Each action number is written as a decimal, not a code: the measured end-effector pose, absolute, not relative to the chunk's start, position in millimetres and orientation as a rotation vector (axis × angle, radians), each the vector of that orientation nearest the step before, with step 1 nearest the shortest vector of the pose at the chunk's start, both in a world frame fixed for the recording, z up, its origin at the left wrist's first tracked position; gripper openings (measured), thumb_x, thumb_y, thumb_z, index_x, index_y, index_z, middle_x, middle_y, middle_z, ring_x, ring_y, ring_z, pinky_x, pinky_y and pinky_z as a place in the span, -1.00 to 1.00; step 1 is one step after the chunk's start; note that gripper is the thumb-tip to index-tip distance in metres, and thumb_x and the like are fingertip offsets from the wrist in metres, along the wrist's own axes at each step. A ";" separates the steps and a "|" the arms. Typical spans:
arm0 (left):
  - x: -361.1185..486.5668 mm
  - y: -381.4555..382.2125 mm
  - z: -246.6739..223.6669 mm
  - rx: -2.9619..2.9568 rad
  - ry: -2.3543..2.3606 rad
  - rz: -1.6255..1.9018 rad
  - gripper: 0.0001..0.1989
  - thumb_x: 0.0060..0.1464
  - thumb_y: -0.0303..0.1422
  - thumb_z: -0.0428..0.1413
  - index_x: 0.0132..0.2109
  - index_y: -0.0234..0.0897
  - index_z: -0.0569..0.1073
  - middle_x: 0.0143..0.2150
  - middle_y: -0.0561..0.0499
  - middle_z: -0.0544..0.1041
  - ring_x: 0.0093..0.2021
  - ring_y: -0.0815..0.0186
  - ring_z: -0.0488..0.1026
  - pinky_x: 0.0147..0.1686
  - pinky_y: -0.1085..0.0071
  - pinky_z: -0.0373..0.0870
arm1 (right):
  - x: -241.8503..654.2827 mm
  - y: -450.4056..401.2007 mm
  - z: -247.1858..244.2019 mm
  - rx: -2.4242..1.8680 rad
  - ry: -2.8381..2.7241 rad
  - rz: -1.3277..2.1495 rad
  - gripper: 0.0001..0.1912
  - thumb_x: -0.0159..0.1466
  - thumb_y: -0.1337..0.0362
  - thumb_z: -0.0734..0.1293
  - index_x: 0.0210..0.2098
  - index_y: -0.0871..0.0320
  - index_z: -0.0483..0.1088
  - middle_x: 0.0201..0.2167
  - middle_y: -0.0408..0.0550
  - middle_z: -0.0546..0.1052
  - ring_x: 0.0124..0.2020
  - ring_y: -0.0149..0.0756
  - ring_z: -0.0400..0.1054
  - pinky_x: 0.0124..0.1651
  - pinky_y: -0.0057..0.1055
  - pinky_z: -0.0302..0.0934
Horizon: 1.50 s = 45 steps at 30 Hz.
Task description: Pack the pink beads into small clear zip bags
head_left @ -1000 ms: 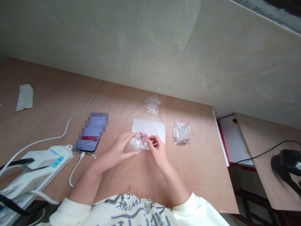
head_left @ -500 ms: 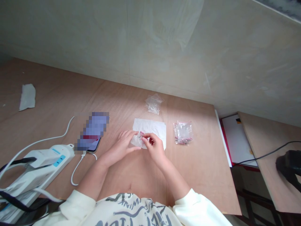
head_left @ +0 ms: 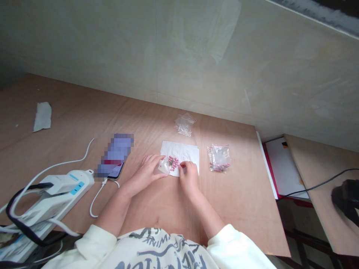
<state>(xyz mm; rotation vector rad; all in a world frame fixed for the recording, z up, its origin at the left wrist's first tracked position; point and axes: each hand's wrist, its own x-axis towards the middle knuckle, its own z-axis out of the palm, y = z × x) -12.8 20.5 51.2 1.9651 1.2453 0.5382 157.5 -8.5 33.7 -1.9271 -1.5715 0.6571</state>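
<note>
The hands have drawn apart above a white paper sheet on the wooden counter. The left hand holds a small clear plastic bag beside a pile of pink beads on the sheet; the right hand pinches narrowly at its edge, holding nothing that can be made out.

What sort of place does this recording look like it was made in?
Probably a plain workroom or makeshift workshop: there is a bare plywood tabletop, a white power strip lying on it, and a pale, unfinished-looking wall panel behind.
</note>
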 end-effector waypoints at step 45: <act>-11.9 16.4 55.2 2.003 1.333 0.482 -0.55 -0.15 -0.30 0.13 -0.06 -0.28 0.27 -0.10 -0.10 0.37 -0.05 0.14 0.23 -0.05 0.20 0.13 | 139.8 -17.6 29.4 -1.865 -1.569 0.634 -0.93 0.11 0.37 0.17 -0.47 0.18 0.26 -0.48 -0.04 0.38 -0.40 -0.27 0.19 -0.32 -0.34 0.07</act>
